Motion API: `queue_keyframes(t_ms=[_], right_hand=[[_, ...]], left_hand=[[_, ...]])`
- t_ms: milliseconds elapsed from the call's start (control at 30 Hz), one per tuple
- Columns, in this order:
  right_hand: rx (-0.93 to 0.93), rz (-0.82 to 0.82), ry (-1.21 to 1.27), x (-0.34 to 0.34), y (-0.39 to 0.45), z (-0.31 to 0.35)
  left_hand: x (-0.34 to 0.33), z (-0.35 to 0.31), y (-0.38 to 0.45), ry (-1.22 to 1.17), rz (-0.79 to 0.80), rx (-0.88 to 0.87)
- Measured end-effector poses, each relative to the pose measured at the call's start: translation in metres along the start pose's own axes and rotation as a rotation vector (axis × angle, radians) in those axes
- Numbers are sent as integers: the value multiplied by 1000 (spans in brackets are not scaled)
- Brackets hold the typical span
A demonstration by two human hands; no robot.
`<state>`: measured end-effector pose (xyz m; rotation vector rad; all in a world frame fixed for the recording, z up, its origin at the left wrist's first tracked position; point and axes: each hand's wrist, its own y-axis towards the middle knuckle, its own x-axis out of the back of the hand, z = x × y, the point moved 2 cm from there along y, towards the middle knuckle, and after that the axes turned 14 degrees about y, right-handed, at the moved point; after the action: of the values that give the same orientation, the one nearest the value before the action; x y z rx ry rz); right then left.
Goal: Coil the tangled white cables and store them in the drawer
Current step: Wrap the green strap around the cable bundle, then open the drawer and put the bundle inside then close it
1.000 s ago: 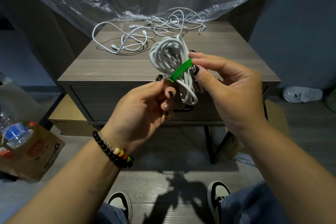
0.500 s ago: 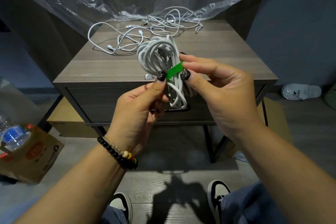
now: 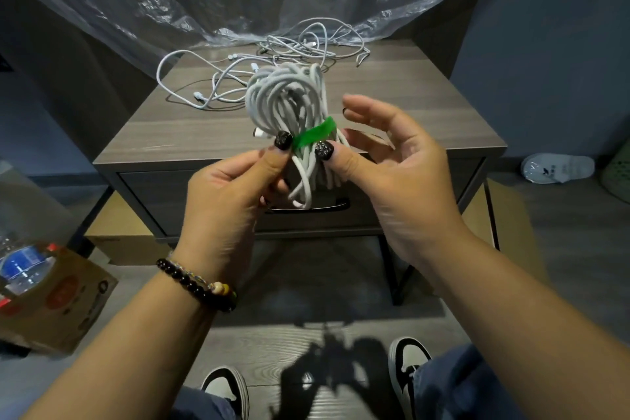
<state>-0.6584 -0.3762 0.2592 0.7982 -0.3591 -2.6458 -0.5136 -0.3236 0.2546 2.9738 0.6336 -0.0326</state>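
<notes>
White cable coil (image 3: 286,96) cinched mid-bundle by green strap (image 3: 313,135).

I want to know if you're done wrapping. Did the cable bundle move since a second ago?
Yes. The bundle shifted left: against the drawer handle, its bottom loops hung just right of the handle's left end before, now over that end. The camera moved slightly too.

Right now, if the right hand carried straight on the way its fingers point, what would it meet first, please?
Probably the coiled white cable bundle: the right hand's fingers point left toward it, though depth is unclear.
</notes>
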Motion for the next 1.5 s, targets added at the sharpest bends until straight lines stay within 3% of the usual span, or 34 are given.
queue_keyframes(t_ms=[267,400,500,600,733,833,967,1167,1500], right_hand=[[-448,-13,140,1,-2,-8],[-584,-54,151,8,0,-6],[-625,-128,293,10,1,-7],[-622,-200,439,11,2,-3],[-578,-259,553,15,2,6],[-567,-266,592,16,3,9],[-578,-291,498,17,4,10],[-512,-314,419,23,5,11],[-381,-267,28,34,3,9]], left_hand=[[8,-1,10,190,33,18],[10,3,8,251,93,22],[13,3,10,205,96,30],[18,15,23,407,69,-36],[20,44,38,1147,178,-348],[14,60,42,1352,297,-337],[3,73,42,1658,335,-429],[-5,71,41,1806,291,-417],[-1,58,18,1830,339,-418]])
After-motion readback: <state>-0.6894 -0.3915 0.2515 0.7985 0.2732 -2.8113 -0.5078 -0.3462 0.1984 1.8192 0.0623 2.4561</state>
